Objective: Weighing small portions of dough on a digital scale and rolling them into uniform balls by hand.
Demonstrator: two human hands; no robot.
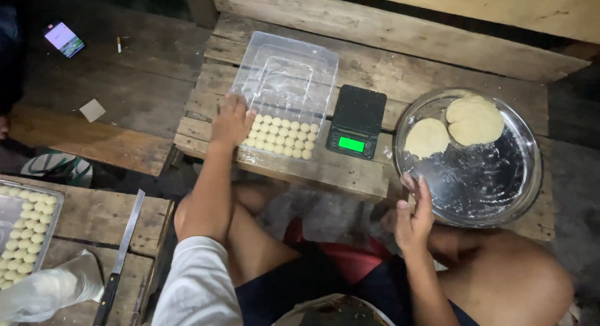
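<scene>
Three rows of small, pale dough balls [280, 137] fill the near end of the clear plastic container [287, 82] on the wooden surface [325, 170], and your left hand [230, 121] lies flat at their left edge, fingers spread, holding nothing. Your right hand [414, 218] curls loosely at the near rim of the round steel tray [500, 182], which carries flat dough pieces [459, 126], beside a black digital scale [356, 121].

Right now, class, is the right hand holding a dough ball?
No: the right hand is empty, its fingertips at the rim of the metal tray; the dough balls lie by the left hand.
</scene>
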